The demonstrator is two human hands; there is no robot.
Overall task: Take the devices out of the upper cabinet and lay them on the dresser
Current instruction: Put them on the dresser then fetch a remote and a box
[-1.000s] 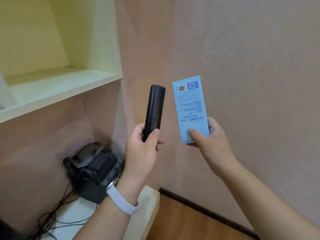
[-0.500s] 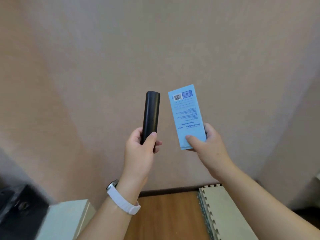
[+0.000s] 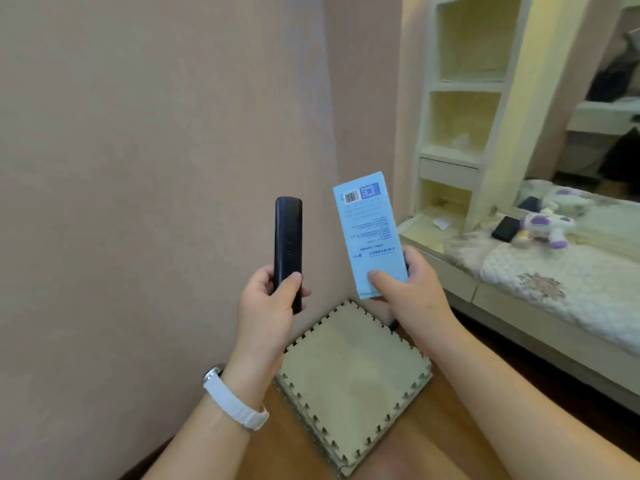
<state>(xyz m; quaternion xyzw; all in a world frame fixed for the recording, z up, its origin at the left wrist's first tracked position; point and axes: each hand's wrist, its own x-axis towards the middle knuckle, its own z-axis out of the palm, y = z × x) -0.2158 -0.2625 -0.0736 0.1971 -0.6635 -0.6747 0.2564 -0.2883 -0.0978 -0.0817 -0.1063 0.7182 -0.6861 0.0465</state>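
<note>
My left hand (image 3: 268, 299) grips the lower end of a slim black remote (image 3: 288, 237), held upright in front of the pink wall. My right hand (image 3: 412, 289) holds a light blue box (image 3: 369, 233) by its bottom, with the barcode at its top end. Both items are at chest height, side by side and apart. The dresser (image 3: 540, 327) stands at the right, its top covered by a white lace cloth. On it lie two dark flat devices (image 3: 506, 229) beside a white and purple plush toy (image 3: 545, 225). The upper cabinet is out of view.
A stack of beige foam puzzle mats (image 3: 353, 379) lies on the wooden floor below my hands. Cream open shelves (image 3: 464, 109) rise at the dresser's left end. A mirror (image 3: 613, 98) sits behind the dresser. The pink wall fills the left.
The view has swung right, away from the cabinet shelf and the black gear on the side table, toward the dresser. Both hands keep the same grip on the remote and the box.
</note>
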